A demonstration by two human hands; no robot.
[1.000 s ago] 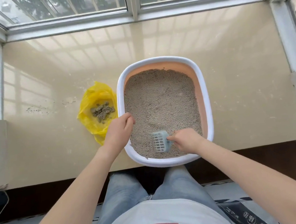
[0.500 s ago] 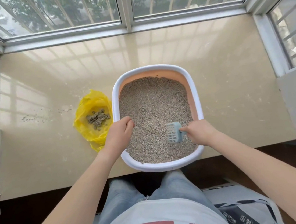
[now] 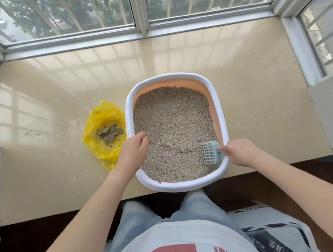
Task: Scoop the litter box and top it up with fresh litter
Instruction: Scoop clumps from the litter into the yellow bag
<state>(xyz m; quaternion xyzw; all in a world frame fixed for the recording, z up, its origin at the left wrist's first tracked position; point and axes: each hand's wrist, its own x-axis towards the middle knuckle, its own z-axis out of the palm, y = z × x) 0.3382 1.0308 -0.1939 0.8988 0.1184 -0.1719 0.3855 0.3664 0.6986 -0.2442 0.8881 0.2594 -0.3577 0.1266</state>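
A white-rimmed litter box (image 3: 220,108) with orange inner walls sits on a beige window ledge, filled with grey litter (image 3: 171,121). My left hand (image 3: 132,151) grips the box's left rim, fingers curled over the edge. My right hand (image 3: 240,152) holds the handle of a pale blue slotted scoop (image 3: 210,153), whose head rests in the litter at the near right corner. A yellow plastic bag (image 3: 101,120) lies open to the left of the box with dark clumps (image 3: 110,132) inside.
The beige ledge (image 3: 55,96) ends at windows behind and on both sides. A few spilled grains (image 3: 37,133) lie left of the bag. The box overhangs the ledge's front edge slightly, above my knees. A printed sack (image 3: 194,246) rests on my lap.
My right hand has dragged the scoop from the near middle of the litter over to the near right corner. My left hand stays on the left rim.
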